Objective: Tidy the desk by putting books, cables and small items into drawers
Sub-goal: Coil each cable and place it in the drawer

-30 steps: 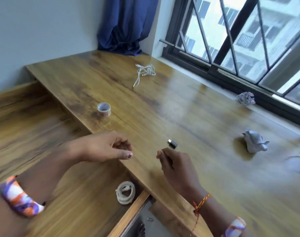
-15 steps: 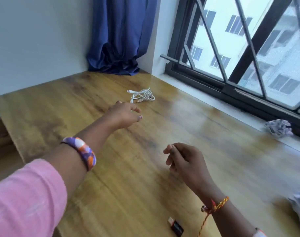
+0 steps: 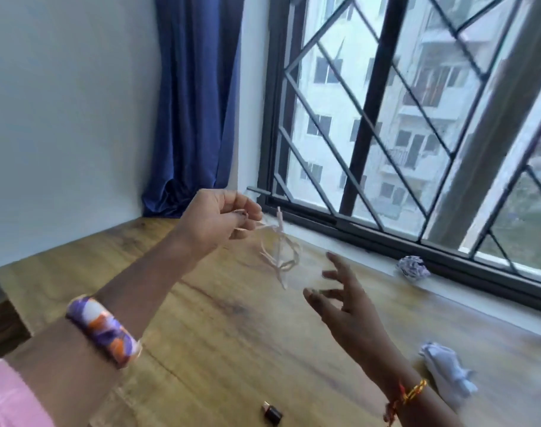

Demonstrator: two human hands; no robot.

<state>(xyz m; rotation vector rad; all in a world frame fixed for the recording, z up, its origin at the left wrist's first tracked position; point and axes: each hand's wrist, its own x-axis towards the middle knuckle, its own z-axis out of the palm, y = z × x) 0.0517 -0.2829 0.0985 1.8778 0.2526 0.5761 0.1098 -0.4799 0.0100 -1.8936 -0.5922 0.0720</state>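
Note:
My left hand (image 3: 221, 218) is raised above the wooden desk (image 3: 232, 328) and pinches a white cable (image 3: 280, 251), which dangles in a blurred, tangled loop off the surface. Below and to the right of the cable, my right hand (image 3: 344, 306) hovers with its fingers spread and nothing in it. A small black adapter (image 3: 272, 414) lies on the desk near the bottom edge of the view.
Two crumpled paper balls lie to the right, one (image 3: 412, 268) by the window sill and one (image 3: 447, 372) nearer me. A blue curtain (image 3: 192, 103) hangs in the far corner. The barred window (image 3: 417, 118) runs along the desk's right side.
My left hand reached the white cable, closed on it and lifted it off the desk. My right hand opened and rose toward the hanging cable. The view tilted upward.

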